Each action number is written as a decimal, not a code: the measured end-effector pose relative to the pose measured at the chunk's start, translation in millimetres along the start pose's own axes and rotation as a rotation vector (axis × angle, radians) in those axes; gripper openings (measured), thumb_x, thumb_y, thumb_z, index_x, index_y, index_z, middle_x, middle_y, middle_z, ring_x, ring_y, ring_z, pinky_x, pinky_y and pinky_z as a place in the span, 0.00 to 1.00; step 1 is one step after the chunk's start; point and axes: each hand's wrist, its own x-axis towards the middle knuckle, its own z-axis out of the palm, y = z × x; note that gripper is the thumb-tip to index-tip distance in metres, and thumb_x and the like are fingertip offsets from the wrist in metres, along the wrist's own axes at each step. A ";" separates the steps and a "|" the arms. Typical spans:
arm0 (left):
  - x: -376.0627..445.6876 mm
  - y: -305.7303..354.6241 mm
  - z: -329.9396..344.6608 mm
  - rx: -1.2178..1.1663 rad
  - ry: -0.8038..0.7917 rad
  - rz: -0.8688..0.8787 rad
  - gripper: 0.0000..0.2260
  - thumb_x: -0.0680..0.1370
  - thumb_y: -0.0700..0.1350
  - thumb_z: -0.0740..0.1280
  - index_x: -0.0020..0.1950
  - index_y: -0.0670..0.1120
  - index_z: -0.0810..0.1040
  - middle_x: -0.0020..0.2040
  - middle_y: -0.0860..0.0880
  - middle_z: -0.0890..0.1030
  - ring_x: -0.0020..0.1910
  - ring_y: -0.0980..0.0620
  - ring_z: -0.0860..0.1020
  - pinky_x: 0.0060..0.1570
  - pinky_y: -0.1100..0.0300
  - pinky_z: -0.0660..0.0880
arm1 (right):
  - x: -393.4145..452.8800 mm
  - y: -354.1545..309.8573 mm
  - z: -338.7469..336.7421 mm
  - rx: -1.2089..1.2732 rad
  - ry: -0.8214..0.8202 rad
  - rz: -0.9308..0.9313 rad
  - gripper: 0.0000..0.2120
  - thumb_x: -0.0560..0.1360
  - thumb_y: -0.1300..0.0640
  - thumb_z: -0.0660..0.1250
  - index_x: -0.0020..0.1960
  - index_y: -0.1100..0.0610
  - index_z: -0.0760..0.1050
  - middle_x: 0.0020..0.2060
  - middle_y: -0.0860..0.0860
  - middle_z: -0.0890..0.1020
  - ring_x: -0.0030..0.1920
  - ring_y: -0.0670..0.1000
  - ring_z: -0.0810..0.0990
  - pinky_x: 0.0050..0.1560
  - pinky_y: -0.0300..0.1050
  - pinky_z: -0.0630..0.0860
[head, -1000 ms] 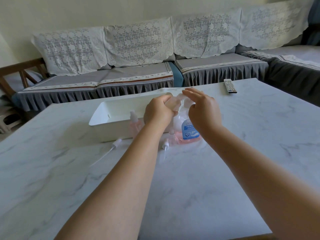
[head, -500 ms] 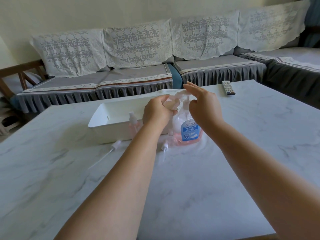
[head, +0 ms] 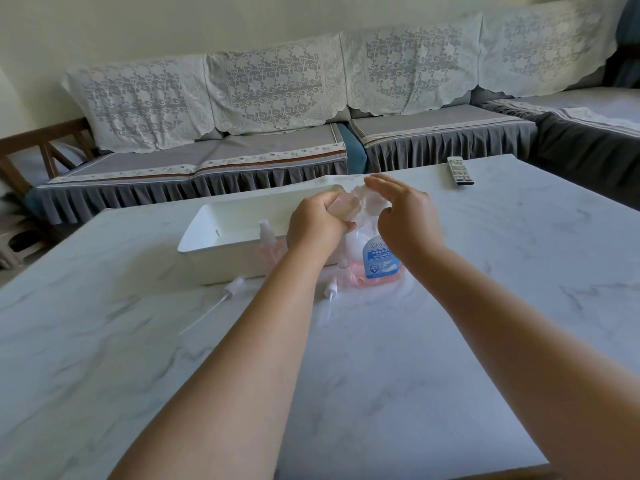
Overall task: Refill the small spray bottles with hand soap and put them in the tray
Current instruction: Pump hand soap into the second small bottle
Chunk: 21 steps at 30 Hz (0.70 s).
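From the head view, the left hand (head: 317,225) has its grip wrapped around a small clear spray bottle with pinkish soap in it (head: 341,210), held up beside the nozzle of the big clear pump bottle of pink hand soap with a blue label (head: 379,258), while the right hand (head: 405,216) hovers over the pump head, fingers loosely spread, not gripping anything as far as I can tell. My worry: if the little bottle's mouth isn't lined up, soap dribbles over the fingers and onto the white marbled desk (head: 450,341). Pressing hard could also tip the pump bottle. Two loose white spray caps with long dip tubes (head: 233,287) lie near the white rectangular plastic tray (head: 221,237), and a sleeve could flick them away. Another small pink spray bottle (head: 268,245) stands just in front of the tray, easy to knock over.
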 end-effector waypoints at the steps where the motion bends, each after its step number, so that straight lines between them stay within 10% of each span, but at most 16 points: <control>1: 0.1 0.6 -0.1 -0.030 -0.003 -0.019 0.20 0.73 0.43 0.75 0.64 0.54 0.79 0.53 0.53 0.83 0.54 0.47 0.79 0.56 0.50 0.78 | 2.0 -0.5 -2.1 0.014 -0.013 -0.003 0.32 0.68 0.72 0.56 0.65 0.49 0.75 0.66 0.42 0.75 0.62 0.46 0.75 0.58 0.33 0.69; 16: 4.3 -1.8 -5.0 -0.185 0.026 -0.149 0.27 0.71 0.44 0.77 0.69 0.49 0.76 0.67 0.49 0.78 0.61 0.45 0.79 0.62 0.50 0.76 | 12.1 -12.7 -16.1 0.071 0.059 -0.063 0.32 0.68 0.71 0.56 0.67 0.49 0.73 0.67 0.44 0.73 0.64 0.44 0.74 0.56 0.34 0.72; 21: -0.9 -3.4 -17.6 -0.329 0.037 -0.168 0.25 0.71 0.43 0.78 0.67 0.50 0.77 0.65 0.49 0.79 0.59 0.45 0.80 0.53 0.55 0.75 | 3.0 -14.3 -21.8 0.039 0.194 -0.096 0.25 0.69 0.70 0.55 0.54 0.52 0.82 0.46 0.50 0.85 0.30 0.37 0.72 0.32 0.24 0.60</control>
